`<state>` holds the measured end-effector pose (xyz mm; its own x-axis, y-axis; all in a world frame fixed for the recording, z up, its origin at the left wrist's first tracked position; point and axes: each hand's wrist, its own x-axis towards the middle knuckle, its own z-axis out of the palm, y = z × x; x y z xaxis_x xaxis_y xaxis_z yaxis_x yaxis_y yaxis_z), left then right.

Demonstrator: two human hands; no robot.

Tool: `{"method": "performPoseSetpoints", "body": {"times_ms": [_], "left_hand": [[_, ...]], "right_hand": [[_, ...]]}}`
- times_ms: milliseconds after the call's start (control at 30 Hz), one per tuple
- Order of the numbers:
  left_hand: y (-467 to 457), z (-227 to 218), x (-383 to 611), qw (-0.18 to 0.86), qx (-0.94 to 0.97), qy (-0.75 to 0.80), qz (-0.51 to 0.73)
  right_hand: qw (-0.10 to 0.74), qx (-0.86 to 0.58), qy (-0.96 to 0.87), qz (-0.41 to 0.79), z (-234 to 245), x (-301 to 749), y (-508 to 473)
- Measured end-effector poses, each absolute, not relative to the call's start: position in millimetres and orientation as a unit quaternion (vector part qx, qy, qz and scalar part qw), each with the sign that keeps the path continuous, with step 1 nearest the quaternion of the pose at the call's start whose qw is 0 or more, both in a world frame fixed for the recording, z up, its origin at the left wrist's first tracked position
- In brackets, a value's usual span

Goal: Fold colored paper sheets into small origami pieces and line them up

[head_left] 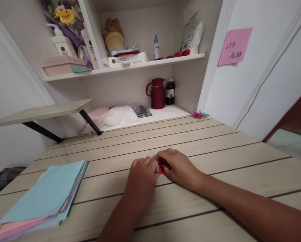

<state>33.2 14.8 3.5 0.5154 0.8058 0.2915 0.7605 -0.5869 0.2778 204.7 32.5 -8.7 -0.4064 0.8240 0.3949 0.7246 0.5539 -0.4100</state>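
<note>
My left hand (pixel 142 174) and my right hand (pixel 177 164) meet at the middle of a slatted wooden table (pixel 216 144). Between their fingertips they pinch a small piece of red folded paper (pixel 161 166). Most of that paper is hidden by the curled fingers, so its shape cannot be made out. Both hands rest low on the table top. To the left lies a stack of coloured paper sheets (pixel 46 198) with a light blue sheet on top.
Small folded paper figures, pink and teal (pixel 200 114), sit at the table's far right corner. Behind, white shelves hold a dark red jug (pixel 157 93), a dark bottle (pixel 170 91) and a white plastic bag (pixel 120 115). A pink sticky note (pixel 234 46) hangs on the right wall.
</note>
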Motion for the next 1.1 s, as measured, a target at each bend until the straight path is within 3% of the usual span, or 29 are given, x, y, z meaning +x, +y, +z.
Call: {"method": "performPoseSetpoints", "body": {"times_ms": [367,1100], "left_hand": [[17,2,31,0.054,0.865,0.457,0.201],[19,-10,33,0.135,0.815,0.492,0.273]], "right_hand": [[0.303,-0.458,-0.824,0.138,-7,207,37],[0.228,-0.472,-0.842,0.125,-4,214,37]]}}
